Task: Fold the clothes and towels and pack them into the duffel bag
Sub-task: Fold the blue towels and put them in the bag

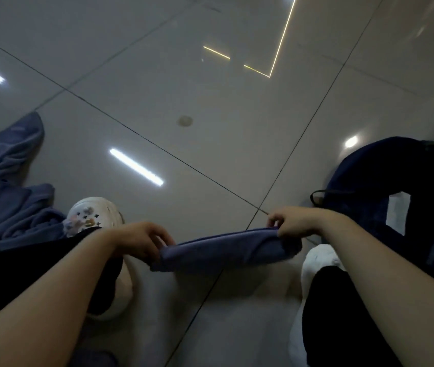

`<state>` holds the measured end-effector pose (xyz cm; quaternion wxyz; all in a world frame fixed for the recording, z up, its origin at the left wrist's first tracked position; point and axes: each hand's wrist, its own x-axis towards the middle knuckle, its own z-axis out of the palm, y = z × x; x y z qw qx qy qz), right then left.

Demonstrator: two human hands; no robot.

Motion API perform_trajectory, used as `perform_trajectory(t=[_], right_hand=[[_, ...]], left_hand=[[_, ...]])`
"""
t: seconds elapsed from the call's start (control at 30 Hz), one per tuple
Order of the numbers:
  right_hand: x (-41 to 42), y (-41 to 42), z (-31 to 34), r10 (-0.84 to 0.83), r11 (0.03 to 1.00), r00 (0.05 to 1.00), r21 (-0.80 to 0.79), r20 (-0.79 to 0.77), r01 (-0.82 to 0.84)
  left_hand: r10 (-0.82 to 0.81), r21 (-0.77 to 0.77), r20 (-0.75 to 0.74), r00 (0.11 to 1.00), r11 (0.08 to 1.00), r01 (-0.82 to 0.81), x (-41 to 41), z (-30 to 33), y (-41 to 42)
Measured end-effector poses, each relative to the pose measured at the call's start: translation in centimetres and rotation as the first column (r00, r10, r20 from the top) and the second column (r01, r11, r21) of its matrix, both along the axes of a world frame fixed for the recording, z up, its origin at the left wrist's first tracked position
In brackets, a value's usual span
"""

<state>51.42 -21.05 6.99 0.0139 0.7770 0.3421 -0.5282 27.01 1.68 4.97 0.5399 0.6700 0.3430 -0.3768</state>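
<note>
A person seated low over a glossy grey tiled floor (210, 107) holds a folded blue-purple terry towel (226, 250) stretched between both hands, clear of the floor and between the knees. The left hand (141, 241) grips the towel's left end, its fingers curled around the folded edge. The right hand (294, 221) pinches the towel's upper right corner between thumb and fingers. A dark navy duffel bag (401, 181) sits open on the floor at the right, just beyond the right forearm, with something white showing inside its mouth and a black strap looping from its near side. At the left edge, a rumpled heap of blue-purple cloth (9, 186) lies on the tiles, touching a white clog decorated with small charms (94, 215). Black trouser legs frame the bottom corners. Ceiling strip lights reflect in the tiles.
</note>
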Motion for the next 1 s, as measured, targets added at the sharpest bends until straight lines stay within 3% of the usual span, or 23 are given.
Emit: perform_trajectory(t=[0.1,0.17,0.23,0.3,0.4,0.5,0.57,0.7,1.0], right_hand=[[1.4,-0.4,1.3,-0.168,0.986,0.974,-0.030,-0.153,0.165],[2.0,-0.2,0.4,-0.245,0.969,0.954,-0.011,-0.172,0.247],[2.4,0.6,-1.9,-0.306,0.948,0.951,0.081,-0.047,0.309],[3.0,1.6,-5.2,-0.383,0.914,0.901,0.229,0.205,0.336],[1.8,3.0,-9.1,-0.463,0.864,0.792,0.403,0.398,0.302],[-2.7,3.4,-12.3,-0.416,0.836,0.761,0.539,0.498,0.104],[-6.1,2.1,-14.9,-0.348,0.853,0.743,0.522,0.572,-0.002],[-9.3,-3.0,-19.1,-0.277,0.916,0.707,0.400,0.650,-0.009],[-8.4,-3.9,-20.3,-0.246,0.907,0.688,0.413,0.683,-0.086]], left_hand=[[0.097,-0.133,0.018,0.995,0.987,-0.094,-0.1,1.9,1.6],[0.169,-0.131,0.042,0.985,0.978,-0.162,0.4,1.3,2.2],[0.288,0.025,0.139,0.948,0.956,-0.294,1.4,-1.1,3.1],[0.319,0.334,0.292,0.901,0.849,-0.409,2.8,-4.3,3.6],[0.142,0.668,0.464,0.874,0.592,-0.451,4.5,-8.1,0.7],[-0.277,0.809,0.442,0.853,0.535,-0.245,4.5,-12.3,-5.7],[-0.409,0.850,0.363,0.838,0.513,-0.118,3.1,-14.8,-9.5],[-0.405,0.885,0.319,0.857,0.450,-0.117,-0.6,-17.5,-13.4],[-0.448,0.929,0.263,0.854,0.356,-0.099,-0.8,-18.6,-13.3]])
